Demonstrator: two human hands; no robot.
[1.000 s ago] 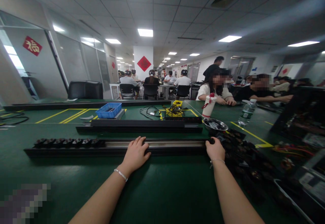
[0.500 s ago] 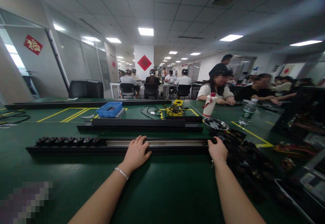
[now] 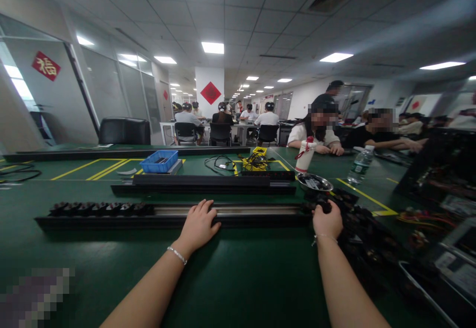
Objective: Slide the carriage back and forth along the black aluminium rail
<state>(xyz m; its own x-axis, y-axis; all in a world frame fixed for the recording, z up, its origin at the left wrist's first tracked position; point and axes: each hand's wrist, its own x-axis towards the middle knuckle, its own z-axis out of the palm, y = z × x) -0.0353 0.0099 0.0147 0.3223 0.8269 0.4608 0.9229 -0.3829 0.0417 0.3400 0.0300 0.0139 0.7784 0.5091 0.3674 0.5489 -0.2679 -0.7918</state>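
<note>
Here, beyond the left fingertips, a blue bin (image 3: 160, 161) holds a few small dark items, too small to tell apart. The left hand (image 3: 198, 225) lies flat, fingers spread, on one long black rail (image 3: 171, 215), whose left stretch carries a row of black parts (image 3: 100, 208). The right hand (image 3: 327, 220) curls around a black part (image 3: 324, 204) at the rail's right end. Past those fingers sits one metal bowl (image 3: 314, 183) of small pieces.
</note>
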